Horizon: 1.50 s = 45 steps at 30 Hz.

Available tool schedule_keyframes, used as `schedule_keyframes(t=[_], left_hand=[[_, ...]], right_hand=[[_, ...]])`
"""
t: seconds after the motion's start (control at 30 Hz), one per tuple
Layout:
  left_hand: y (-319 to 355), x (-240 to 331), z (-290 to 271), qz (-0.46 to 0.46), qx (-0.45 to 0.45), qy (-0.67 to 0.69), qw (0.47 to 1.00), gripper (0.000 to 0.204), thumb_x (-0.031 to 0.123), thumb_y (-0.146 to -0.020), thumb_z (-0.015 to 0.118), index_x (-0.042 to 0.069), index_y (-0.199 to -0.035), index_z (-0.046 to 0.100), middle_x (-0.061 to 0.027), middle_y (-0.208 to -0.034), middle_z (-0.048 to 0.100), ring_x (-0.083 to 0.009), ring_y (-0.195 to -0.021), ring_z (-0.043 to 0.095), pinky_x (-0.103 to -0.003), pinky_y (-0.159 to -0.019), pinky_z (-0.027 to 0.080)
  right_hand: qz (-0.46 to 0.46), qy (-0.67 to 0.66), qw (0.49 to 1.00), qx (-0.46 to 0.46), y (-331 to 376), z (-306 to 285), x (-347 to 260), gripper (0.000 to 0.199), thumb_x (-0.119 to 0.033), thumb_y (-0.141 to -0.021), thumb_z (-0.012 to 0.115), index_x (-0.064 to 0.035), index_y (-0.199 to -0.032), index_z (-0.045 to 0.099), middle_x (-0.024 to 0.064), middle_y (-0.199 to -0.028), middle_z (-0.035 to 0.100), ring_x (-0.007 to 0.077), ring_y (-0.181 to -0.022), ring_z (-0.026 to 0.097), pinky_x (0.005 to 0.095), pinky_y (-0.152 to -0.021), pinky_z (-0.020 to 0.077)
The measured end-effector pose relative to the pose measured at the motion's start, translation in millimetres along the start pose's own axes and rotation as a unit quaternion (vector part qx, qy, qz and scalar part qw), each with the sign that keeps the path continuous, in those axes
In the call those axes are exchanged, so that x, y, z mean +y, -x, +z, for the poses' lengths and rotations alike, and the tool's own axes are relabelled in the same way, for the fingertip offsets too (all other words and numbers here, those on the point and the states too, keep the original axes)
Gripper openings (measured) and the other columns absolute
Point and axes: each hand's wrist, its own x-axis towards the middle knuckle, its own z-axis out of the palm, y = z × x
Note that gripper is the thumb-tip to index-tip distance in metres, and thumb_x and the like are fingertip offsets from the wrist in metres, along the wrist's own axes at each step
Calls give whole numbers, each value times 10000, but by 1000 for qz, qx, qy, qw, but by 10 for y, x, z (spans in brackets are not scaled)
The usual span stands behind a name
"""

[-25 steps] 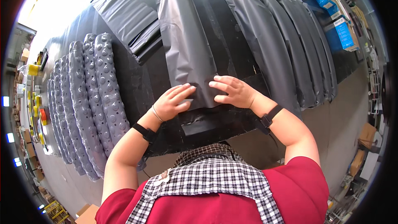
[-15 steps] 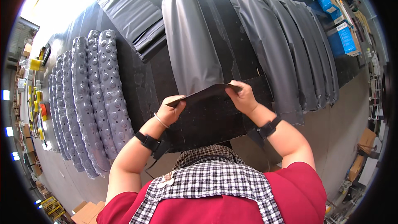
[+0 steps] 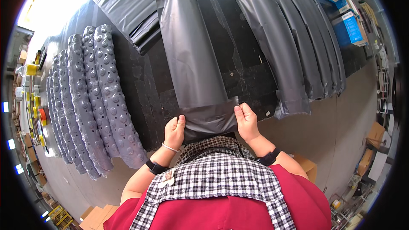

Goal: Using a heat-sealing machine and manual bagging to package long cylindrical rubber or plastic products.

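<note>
Two bare hands gripping the end of a long dark grey plastic bag. The left hand and right hand are closed, thumbs uppermost, each pinching one side of the bag's darker end flap, which spans the gap between them. The dark grey plastic bag lies lengthwise on the black desk, running from the near edge toward the far side. Its far left part lies close beside a stack of flat bags, set at a slant. Farther left, studded grey rolls stand side by side in a row; to the right, filled grey bags partly overlap, with blue-and-white boxes beyond. Both forearms reach forward from the lower edge, elbows spread outward, wrists near the checked apron; each wears a black wristband.
</note>
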Motion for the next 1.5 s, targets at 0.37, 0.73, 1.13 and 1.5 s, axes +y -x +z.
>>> schedule_keyframes(t=[0.37, 0.73, 1.13, 1.5], left_hand=[[-113, 259, 372, 175, 93, -512, 836, 180, 250, -837, 684, 79, -796, 647, -99, -1043, 519, -310, -983, 481, -423, -842, 409], [-269, 614, 300, 290, 36, -382, 877, 782, 200, -786, 755, -24, -1435, 379, -237, -1434, 370, -387, -1269, 429, -466, -1080, 343], [-798, 433, 1648, 205, -38, -186, 960, 1330, 381, -662, 876, -90, -1507, -38, -289, -1512, 144, -392, -1420, 198, -416, -1185, 189], [-1021, 799, 2709, 194, -88, -179, 960, 1225, 417, -708, 841, -131, -1491, 75, -334, -1476, 249, -448, -1389, 261, -461, -1169, 233]], right_hand=[[-10, 313, 944, -101, -151, 70, -52, 365, -358, -1030, 444, -66, -826, 526, 191, -656, 609, 403, -656, 638, 491, -553, 471], [-147, 206, 964, -75, -198, -201, -334, 482, -293, -924, 630, 34, -1258, 509, 218, -1215, 595, 384, -1139, 557, 446, -979, 457], [-56, 228, 968, -88, 17, -625, -25, 1218, -429, -639, 871, 82, -1498, 175, 308, -1467, 351, 432, -1370, 371, 453, -1151, 321], [-9, 510, 855, 95, -573, -1897, -143, 915, -196, -741, 782, -47, -1504, 299, 219, -1429, 423, 396, -1284, 436, 481, -1077, 370]])
